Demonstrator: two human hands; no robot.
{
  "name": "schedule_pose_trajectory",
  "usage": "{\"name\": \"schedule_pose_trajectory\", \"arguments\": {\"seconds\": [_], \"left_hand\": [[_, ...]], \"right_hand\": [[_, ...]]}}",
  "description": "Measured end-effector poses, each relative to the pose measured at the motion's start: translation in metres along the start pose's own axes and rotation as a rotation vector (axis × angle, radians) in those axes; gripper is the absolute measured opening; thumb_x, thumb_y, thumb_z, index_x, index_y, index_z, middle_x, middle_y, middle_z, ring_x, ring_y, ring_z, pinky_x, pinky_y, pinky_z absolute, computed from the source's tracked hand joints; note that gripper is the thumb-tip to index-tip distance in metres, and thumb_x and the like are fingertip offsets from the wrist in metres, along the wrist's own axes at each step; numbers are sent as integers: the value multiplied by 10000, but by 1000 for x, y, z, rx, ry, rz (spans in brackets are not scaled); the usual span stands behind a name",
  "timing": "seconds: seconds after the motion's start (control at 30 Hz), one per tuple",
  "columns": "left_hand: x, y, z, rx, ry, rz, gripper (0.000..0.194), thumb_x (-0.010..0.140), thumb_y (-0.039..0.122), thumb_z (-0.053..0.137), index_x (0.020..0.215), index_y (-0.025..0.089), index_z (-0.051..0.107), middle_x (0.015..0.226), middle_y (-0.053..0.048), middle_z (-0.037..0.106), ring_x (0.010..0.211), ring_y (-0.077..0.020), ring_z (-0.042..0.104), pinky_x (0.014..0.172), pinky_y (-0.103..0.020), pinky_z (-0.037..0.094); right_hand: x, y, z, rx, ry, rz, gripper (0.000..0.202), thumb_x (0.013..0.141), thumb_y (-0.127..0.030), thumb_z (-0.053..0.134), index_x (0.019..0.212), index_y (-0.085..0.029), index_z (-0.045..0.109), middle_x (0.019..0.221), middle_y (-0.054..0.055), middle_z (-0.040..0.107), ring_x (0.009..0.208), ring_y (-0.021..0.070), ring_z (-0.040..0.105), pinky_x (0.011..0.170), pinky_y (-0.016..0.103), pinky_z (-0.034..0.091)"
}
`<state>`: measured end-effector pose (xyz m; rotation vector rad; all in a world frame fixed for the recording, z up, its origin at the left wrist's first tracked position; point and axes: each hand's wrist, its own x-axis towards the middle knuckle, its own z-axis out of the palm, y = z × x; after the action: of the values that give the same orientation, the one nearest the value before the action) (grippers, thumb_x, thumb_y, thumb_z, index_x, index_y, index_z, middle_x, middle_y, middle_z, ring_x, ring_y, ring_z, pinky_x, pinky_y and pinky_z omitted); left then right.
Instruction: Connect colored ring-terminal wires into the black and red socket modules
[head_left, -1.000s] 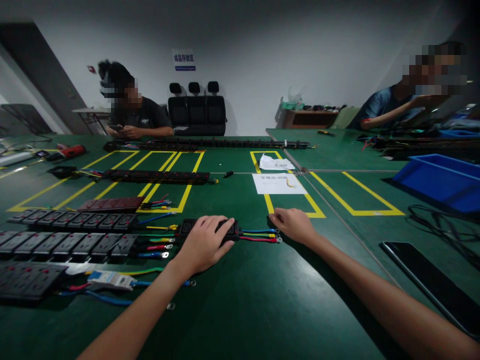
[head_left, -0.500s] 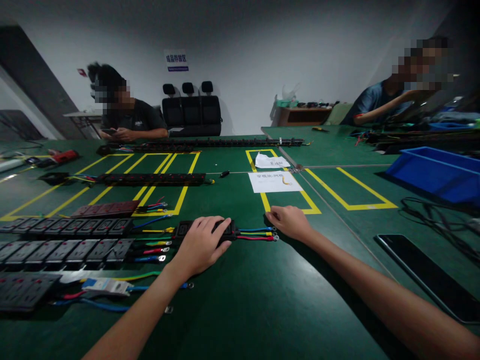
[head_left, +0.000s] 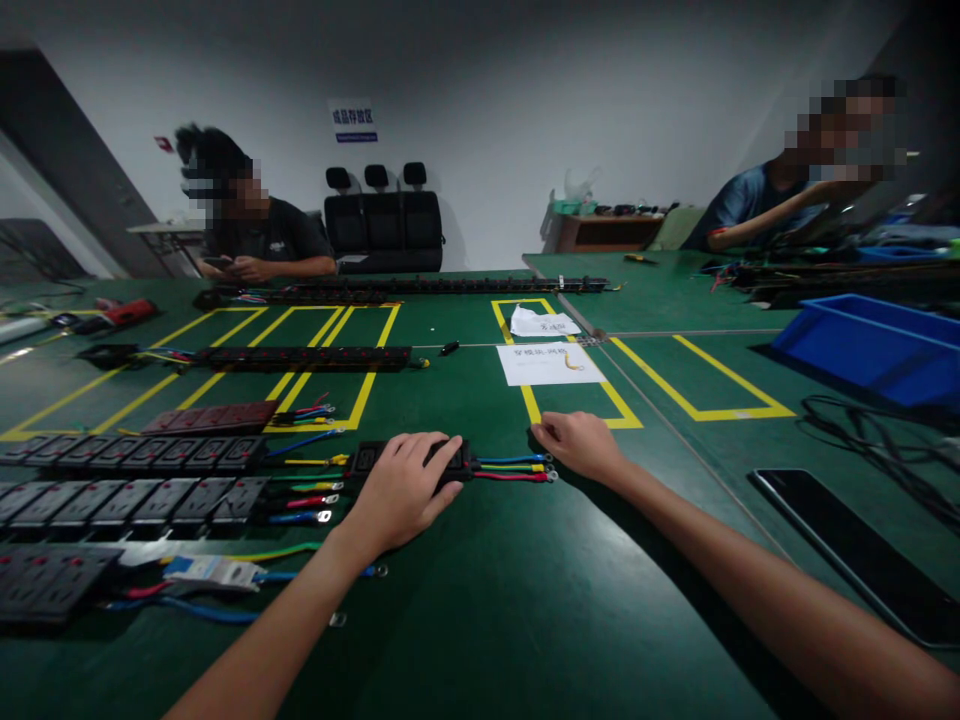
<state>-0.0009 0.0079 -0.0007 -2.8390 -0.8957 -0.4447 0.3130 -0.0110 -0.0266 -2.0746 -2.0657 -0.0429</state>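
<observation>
My left hand (head_left: 409, 490) lies over a black socket module (head_left: 367, 458), its fingers draped across the top and its thumb along the near side. Blue, yellow-green and red wires (head_left: 510, 468) run out of the module's right end and finish in ring terminals (head_left: 551, 472). Just right of those terminals, my right hand (head_left: 577, 440) rests on the table as a loose fist, and nothing shows in it. The undersides of its fingers are hidden.
Several socket strips (head_left: 135, 500) with wires lie at left. Past my hands are paper labels (head_left: 547, 367) and yellow tape outlines (head_left: 742, 413). A phone (head_left: 855, 550), black cables (head_left: 877, 440) and a blue bin (head_left: 885, 345) sit at right. Two people sit across the green table (head_left: 570, 620).
</observation>
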Motion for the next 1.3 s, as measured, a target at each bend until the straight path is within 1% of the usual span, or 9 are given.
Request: {"name": "schedule_pose_trajectory", "arguments": {"seconds": [0.43, 0.9, 1.3], "left_hand": [[0, 0, -2, -1, -14, 1, 519, 1024, 428, 498, 1465, 154, 502, 1348, -161, 613, 1212, -312, 578, 1040, -519, 456], [0, 0, -2, -16, -11, -3, 518, 1018, 423, 509, 1462, 156, 505, 1348, -162, 615, 1217, -311, 581, 1041, -516, 456], [0, 0, -1, -7, 2, 3, 511, 1028, 431, 483, 1461, 161, 503, 1344, -159, 619, 1210, -307, 584, 1034, -515, 462]], "right_hand": [[0, 1, 1, 27, 15, -8, 403, 989, -434, 440, 698, -210, 606, 632, 41, 620, 551, 152, 488, 548, 299, 161], [0, 0, 0, 12, 1, 0, 400, 995, -431, 448, 704, -211, 612, 644, 38, 626, 568, 154, 509, 553, 302, 161], [0, 0, 0, 6, 4, 1, 401, 994, -432, 441, 703, -213, 608, 649, 37, 634, 572, 156, 517, 546, 299, 166]]}}
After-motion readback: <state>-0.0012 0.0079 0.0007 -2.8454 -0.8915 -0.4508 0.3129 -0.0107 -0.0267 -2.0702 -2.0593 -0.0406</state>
